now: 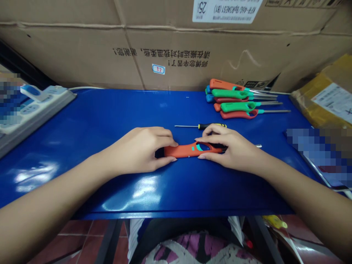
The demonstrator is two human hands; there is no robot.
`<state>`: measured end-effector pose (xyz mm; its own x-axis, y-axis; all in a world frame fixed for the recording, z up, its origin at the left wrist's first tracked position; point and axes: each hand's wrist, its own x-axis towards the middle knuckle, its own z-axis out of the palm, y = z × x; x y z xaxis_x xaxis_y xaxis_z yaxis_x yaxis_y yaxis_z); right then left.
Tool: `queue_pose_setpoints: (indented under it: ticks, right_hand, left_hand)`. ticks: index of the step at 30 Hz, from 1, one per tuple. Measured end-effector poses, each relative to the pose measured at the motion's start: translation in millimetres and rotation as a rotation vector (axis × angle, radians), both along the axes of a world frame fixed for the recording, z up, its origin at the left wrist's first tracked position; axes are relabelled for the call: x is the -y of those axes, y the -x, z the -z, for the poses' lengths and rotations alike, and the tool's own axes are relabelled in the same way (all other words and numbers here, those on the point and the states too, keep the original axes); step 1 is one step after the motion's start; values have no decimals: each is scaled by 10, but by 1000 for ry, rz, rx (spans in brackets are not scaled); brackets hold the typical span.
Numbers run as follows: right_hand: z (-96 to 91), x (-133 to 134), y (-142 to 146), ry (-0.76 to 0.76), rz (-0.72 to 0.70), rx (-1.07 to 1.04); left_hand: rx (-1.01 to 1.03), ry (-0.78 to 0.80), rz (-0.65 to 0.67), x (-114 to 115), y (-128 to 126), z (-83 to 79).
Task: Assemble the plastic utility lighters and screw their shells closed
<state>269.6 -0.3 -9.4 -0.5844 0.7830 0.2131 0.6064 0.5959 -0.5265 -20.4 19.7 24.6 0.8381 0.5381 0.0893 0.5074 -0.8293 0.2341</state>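
Note:
An orange long-nosed gas lighter (183, 150) lies on the blue table between my hands, its metal tip pointing right. My left hand (147, 148) grips the handle's left end between thumb and fingers. Around the trigger-guard end, my right hand (227, 148) pinches the lighter from both sides, hiding most of its metal tube. Just beyond my hands rests a screwdriver (202, 126) with a black and yellow handle, partly behind my right fingers.
A pile of several lighters (233, 94) lies at the back right. A large cardboard box (90, 55) walls off the back. A power strip (41, 106) stands left, a taped parcel (327, 88) and a phone-like device (321, 161) right. The table's front edge (181, 214) is near.

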Motion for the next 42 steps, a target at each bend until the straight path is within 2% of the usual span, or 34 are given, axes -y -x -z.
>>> queue_pose_setpoints:
  ticks: [3,8,12,15,17,22,30,36,39,42]
  right_hand:
    - [1,-1,16,22,23,7]
    - [-1,19,39,-15,9,41]
    - [-13,34,40,-134,-30,141]
    - [-19,32,31,-235,-53,232]
    - [-21,29,27,-256,-58,221]
    - [-43,43,51,-216,-69,96]
    - [-67,44,63,-97,-117,55]
    - [-155,-3,-24,-49,-106,58]
    - [-205,-12,-105,-76,-80,107]
    - [-228,-13,-155,-107,-56,163]
  left_hand:
    - [-21,17,-63,35,-25,-10]
    - [-97,-114,-56,122,-58,-11]
    - [-126,-234,-46,163,-78,34]
    - [-92,-297,-40,157,-86,76]
    - [-45,-319,-32,143,-83,96]
    - [84,-285,-25,106,-64,132]
    - [283,-94,40,110,-110,211]
    - [235,-153,51,55,-73,172]
    - [222,-204,56,9,-32,132]
    - [258,-182,46,-11,-19,113]
